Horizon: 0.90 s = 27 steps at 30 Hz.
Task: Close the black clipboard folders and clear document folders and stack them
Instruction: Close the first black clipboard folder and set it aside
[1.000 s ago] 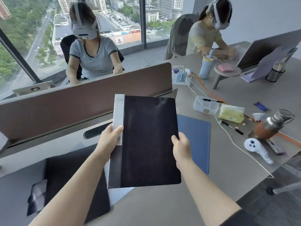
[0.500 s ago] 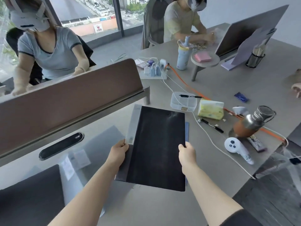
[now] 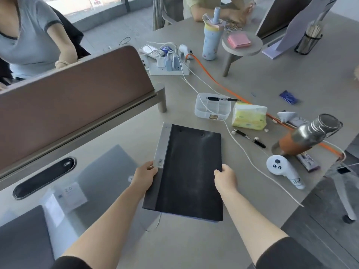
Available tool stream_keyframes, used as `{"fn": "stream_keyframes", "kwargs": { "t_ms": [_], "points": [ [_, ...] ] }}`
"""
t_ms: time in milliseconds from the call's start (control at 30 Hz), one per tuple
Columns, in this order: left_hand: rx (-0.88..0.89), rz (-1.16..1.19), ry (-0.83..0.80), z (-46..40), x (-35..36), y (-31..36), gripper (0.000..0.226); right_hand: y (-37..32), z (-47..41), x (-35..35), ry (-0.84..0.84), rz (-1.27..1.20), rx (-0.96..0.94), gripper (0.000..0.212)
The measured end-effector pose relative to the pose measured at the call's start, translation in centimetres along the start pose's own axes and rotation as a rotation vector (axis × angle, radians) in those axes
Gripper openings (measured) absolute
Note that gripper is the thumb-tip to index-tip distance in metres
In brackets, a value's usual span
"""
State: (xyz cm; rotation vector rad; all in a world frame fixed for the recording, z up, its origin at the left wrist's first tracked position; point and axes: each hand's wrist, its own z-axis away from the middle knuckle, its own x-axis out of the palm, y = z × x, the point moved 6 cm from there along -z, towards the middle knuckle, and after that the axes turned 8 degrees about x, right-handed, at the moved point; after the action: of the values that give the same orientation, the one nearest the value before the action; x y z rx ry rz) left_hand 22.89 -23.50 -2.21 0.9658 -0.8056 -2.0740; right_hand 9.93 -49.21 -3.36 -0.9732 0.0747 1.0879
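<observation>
A closed black clipboard folder (image 3: 188,169) with a grey label strip along its left spine lies low over the desk, held at both long edges. My left hand (image 3: 144,176) grips the spine side and my right hand (image 3: 225,176) grips the right edge. A thin blue edge of another folder (image 3: 206,219) shows under its near side. A clear document folder (image 3: 101,179) with a white label lies flat to the left. Another black folder (image 3: 21,237) sits at the lower left corner.
A brown desk divider (image 3: 73,98) runs across the left. To the right lie a clear plastic tray (image 3: 212,106), a tissue pack (image 3: 249,116), pens, a white cable (image 3: 252,164), a white controller (image 3: 281,169) and a metal bottle (image 3: 308,134). Two people sit beyond the desk.
The black folder has come down from a raised, tilted hold onto the blue folder, now almost covered. The view has tipped downward and shifted right.
</observation>
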Motion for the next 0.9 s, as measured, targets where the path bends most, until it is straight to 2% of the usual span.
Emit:
{"fn": "stream_keyframes", "kwargs": {
  "t_ms": [200, 533, 700, 900],
  "points": [
    [0.056, -0.075, 0.025, -0.3, 1.1, 0.6, 0.03, 0.5, -1.1, 0.0, 0.113, 0.179, 0.016, 0.022],
    [0.072, -0.161, 0.044, -0.6, 1.1, 0.3, 0.026, 0.7, -1.4, 0.5, 0.155, 0.221, 0.094, 0.013],
    [0.041, -0.128, 0.031, -0.1, 1.4, -0.4, 0.023, 1.0, -1.5, 0.4, 0.187, 0.263, 0.085, 0.034],
    [0.003, -0.075, -0.03, 1.3, 3.2, -2.2, 0.016, 1.0, -1.4, -1.5, 0.253, 0.359, 0.053, 0.044]
  ]
}}
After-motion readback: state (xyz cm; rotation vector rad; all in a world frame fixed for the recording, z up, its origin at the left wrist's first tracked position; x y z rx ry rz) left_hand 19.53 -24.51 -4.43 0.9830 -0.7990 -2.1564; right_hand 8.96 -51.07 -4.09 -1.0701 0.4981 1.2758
